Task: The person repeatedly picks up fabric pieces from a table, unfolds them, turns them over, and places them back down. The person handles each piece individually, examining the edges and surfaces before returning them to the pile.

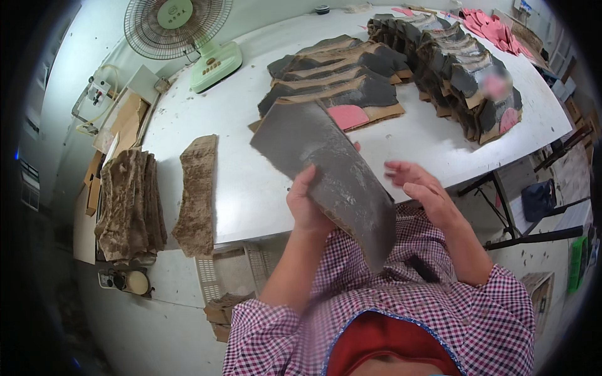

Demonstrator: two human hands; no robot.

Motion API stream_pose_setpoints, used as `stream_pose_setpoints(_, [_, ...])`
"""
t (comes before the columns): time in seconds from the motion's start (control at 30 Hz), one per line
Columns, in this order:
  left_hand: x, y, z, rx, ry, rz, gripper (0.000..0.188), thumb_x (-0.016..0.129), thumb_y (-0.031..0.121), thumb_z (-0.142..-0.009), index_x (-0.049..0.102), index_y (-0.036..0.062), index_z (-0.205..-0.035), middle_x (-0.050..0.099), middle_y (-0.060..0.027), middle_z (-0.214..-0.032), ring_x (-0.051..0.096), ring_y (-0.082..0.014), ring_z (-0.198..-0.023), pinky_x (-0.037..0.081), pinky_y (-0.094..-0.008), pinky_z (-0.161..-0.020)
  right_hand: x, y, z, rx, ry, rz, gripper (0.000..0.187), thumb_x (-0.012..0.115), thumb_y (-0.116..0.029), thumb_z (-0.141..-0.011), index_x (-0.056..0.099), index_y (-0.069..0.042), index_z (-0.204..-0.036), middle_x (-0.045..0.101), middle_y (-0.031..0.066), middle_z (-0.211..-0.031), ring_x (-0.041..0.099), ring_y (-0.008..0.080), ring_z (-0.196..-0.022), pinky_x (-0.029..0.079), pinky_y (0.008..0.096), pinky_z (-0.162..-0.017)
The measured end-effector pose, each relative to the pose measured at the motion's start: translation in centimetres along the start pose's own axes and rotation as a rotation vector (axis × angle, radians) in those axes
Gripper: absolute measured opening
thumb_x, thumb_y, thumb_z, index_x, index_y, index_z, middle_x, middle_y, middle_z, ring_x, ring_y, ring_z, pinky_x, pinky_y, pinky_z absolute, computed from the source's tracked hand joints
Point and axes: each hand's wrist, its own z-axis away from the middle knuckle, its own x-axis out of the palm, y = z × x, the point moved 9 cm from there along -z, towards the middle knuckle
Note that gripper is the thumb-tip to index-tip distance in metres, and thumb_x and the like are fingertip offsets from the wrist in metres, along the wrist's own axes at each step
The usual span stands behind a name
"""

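My left hand (306, 203) grips a grey cut panel (342, 172) by its left edge, the thumb on the smooth, scuffed face. The panel is held at a slant over the table's near edge and my lap. My right hand (423, 191) is raised just right of the panel, apart from it, fingers spread and slightly blurred, with nothing in them. Beyond the panel lies a fanned stack of grey and brown pieces (338, 72), with a pink patch (347, 116) at its near end. To the left lies a single brown furry piece (197, 194).
The white table (241, 150) carries a pale green fan (216, 66) at the far left. A pile of brown furry pieces (128, 207) lies at its left edge. Another overlapping row (464, 81) and pink cloth (492, 31) are at the far right. A plastic crate (213, 276) stands below.
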Motion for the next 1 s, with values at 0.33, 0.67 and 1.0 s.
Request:
stream_pose_setpoints(0.33, [1.8,-1.4,1.6,0.056,-0.004,-0.486,0.061,0.06,0.02,-0.085,0.039,-0.0049,-0.137,0.049,-0.0183,-0.134,0.051,-0.0295,-0.12,0.042,-0.0416,-0.103,6.4,-5.5,0.4,-0.127,-0.034,0.581,0.061,0.073,-0.014,-0.071,0.05,0.006,-0.124,0.057,0.0228,-0.12,0.058,0.0337,-0.112,0.045,0.0369,-0.097])
stream_pose_setpoints(0.67, [-2.9,0.5,2.8,-0.094,0.212,-0.42,0.055,0.059,0.01,-0.079,0.047,-0.006,-0.131,0.059,-0.021,-0.122,0.06,-0.0335,-0.11,0.048,-0.0417,-0.097,1.7,-2.3,-0.6,0.033,0.15,0.135,0.026,0.057,-0.006,-0.079,0.063,0.005,-0.101,0.068,0.0103,-0.084,0.063,0.0161,-0.074,0.052,0.0321,-0.071])
stream_pose_setpoints(1.0, [-6.3,0.7,5.9,-0.278,0.357,-0.398,0.047,0.049,0.014,-0.083,0.053,-0.0123,-0.122,0.06,-0.0235,-0.119,0.06,-0.0348,-0.108,0.049,-0.0445,-0.096,-0.8,0.7,-0.1,0.171,0.161,-0.374,0.027,0.056,-0.012,-0.094,0.06,0.009,-0.112,0.067,0.0079,-0.1,0.063,0.0121,-0.087,0.051,0.0238,-0.077])
